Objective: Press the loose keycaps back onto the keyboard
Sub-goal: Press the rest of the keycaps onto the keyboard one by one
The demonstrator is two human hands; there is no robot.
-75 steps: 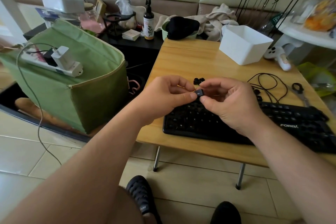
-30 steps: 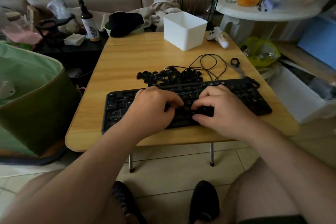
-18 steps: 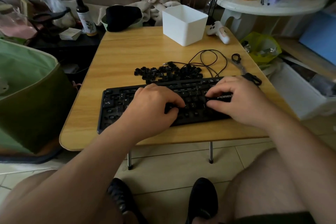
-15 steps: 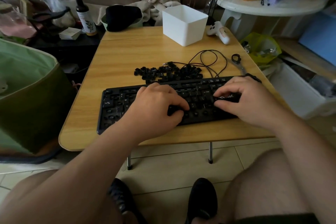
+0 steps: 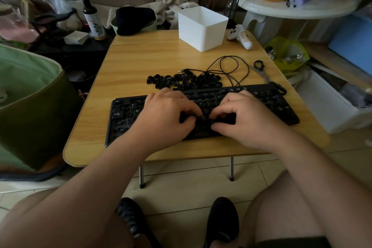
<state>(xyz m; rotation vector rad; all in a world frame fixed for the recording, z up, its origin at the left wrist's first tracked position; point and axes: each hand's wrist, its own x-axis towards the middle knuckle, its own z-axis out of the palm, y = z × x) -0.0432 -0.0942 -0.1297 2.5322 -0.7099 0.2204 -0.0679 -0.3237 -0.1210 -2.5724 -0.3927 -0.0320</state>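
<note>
Now both hands sit curled on the keyboard [image 5: 261, 104], left hand [image 5: 167, 119] and right hand [image 5: 247, 121] fingertips nearly meeting mid-board; whether either pinches a keycap I cannot tell; the loose keycap pile [image 5: 185, 81] lies just behind, equally near both

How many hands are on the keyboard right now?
2. The left hand rests on the middle of the keyboard, fingers curled down onto the keys. The right hand rests just beside it, also on the keys. What lies under the fingertips is hidden.
</note>
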